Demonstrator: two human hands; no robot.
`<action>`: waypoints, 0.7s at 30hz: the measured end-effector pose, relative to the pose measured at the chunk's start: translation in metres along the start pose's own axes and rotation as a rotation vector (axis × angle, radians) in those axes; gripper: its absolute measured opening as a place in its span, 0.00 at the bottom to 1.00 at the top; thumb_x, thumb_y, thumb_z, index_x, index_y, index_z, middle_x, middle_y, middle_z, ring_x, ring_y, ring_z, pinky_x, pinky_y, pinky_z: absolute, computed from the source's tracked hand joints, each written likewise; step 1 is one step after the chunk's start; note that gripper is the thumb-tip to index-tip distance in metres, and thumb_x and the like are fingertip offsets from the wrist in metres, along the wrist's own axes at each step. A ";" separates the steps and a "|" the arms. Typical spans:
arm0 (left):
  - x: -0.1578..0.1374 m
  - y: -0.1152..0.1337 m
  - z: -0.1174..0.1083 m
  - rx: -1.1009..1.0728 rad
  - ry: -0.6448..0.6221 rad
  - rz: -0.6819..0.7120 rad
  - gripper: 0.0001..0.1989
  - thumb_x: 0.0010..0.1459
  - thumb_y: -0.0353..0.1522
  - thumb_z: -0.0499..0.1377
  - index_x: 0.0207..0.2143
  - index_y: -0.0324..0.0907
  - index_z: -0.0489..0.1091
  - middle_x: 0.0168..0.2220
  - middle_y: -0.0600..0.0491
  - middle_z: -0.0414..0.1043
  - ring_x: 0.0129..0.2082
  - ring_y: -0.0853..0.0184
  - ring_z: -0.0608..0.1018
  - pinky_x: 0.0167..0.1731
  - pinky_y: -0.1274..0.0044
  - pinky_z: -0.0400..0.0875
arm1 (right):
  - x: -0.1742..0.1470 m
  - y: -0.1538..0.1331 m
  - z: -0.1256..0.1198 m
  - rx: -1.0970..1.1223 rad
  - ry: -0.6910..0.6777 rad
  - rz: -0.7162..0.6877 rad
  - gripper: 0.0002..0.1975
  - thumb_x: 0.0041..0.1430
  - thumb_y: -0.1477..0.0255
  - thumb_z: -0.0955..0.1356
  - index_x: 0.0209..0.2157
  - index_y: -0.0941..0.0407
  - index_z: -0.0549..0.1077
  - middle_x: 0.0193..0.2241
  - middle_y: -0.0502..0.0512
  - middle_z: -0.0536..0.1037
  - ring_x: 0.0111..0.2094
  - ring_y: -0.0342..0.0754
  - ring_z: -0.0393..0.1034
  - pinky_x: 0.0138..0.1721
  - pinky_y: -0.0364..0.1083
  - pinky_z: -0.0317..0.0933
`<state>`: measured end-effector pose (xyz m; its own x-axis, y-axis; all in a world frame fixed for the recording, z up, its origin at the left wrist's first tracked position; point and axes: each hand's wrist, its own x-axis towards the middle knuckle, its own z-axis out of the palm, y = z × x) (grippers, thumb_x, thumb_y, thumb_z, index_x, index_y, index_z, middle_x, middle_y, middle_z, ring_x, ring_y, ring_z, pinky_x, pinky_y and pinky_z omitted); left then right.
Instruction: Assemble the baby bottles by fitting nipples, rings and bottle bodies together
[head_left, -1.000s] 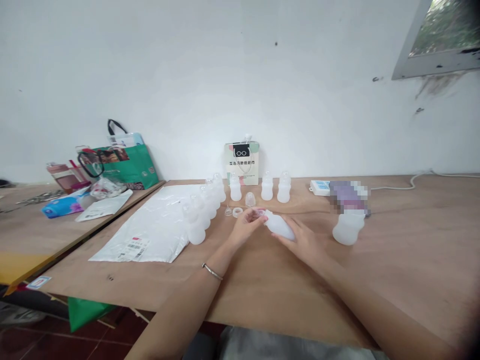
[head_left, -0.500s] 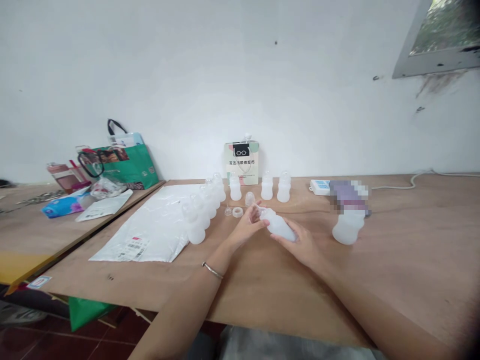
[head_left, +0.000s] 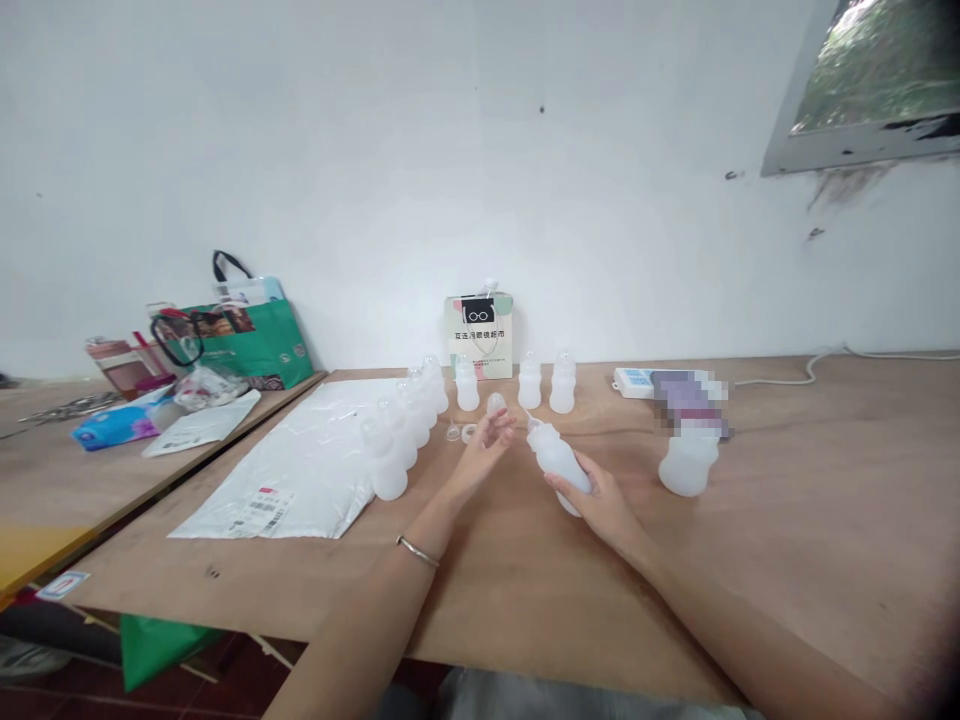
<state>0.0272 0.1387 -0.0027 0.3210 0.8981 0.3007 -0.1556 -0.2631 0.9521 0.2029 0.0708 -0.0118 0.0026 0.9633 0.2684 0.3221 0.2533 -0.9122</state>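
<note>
My right hand is wrapped round a frosted white baby bottle, tilted with its top to the upper left. A thin clear piece sticks out of the bottle's neck. To the left of it, my left hand holds nothing, its fingers apart. It is beside a clear dome cap and a white ring, which it partly hides; I cannot tell whether it touches them. A small clear teat-like piece lies left of the ring.
Several capped bottles stand in a slanting row by a white plastic mailer. More bottles stand near a paper bag at the wall. One bottle is at right, before a blurred-out item. A green bag sits far left.
My left hand has let go of the bottle's top and moved left, by the ring and dome cap. The bottle in my right hand has become more upright.
</note>
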 end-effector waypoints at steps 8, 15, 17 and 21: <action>-0.003 0.009 0.010 0.082 0.062 -0.011 0.20 0.49 0.41 0.59 0.42 0.39 0.66 0.47 0.45 0.66 0.48 0.62 0.69 0.48 0.69 0.62 | -0.002 -0.003 0.001 0.010 -0.027 0.007 0.22 0.50 0.58 0.65 0.44 0.56 0.69 0.41 0.56 0.75 0.42 0.54 0.68 0.41 0.50 0.62; -0.009 0.018 0.019 -0.031 -0.090 -0.030 0.19 0.48 0.41 0.60 0.38 0.37 0.71 0.37 0.48 0.72 0.37 0.66 0.72 0.41 0.74 0.63 | -0.007 -0.007 0.002 0.258 -0.216 0.125 0.22 0.50 0.55 0.64 0.41 0.57 0.70 0.31 0.56 0.75 0.31 0.49 0.69 0.31 0.47 0.63; -0.011 0.022 0.021 -0.104 -0.174 -0.040 0.20 0.51 0.42 0.58 0.41 0.38 0.70 0.35 0.49 0.72 0.32 0.69 0.72 0.36 0.76 0.64 | -0.008 -0.008 0.002 0.509 -0.403 0.258 0.24 0.54 0.53 0.59 0.40 0.59 0.70 0.25 0.55 0.73 0.25 0.46 0.67 0.24 0.44 0.61; -0.014 0.023 0.023 -0.188 -0.216 -0.072 0.22 0.53 0.44 0.55 0.45 0.40 0.69 0.35 0.49 0.72 0.29 0.71 0.71 0.33 0.77 0.64 | -0.007 -0.008 0.005 0.626 -0.419 0.290 0.23 0.54 0.53 0.59 0.39 0.58 0.69 0.24 0.53 0.72 0.23 0.44 0.66 0.24 0.43 0.60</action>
<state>0.0412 0.1121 0.0162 0.5260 0.8106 0.2572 -0.2893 -0.1138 0.9505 0.1960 0.0625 -0.0082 -0.3903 0.9202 -0.0312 -0.2274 -0.1292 -0.9652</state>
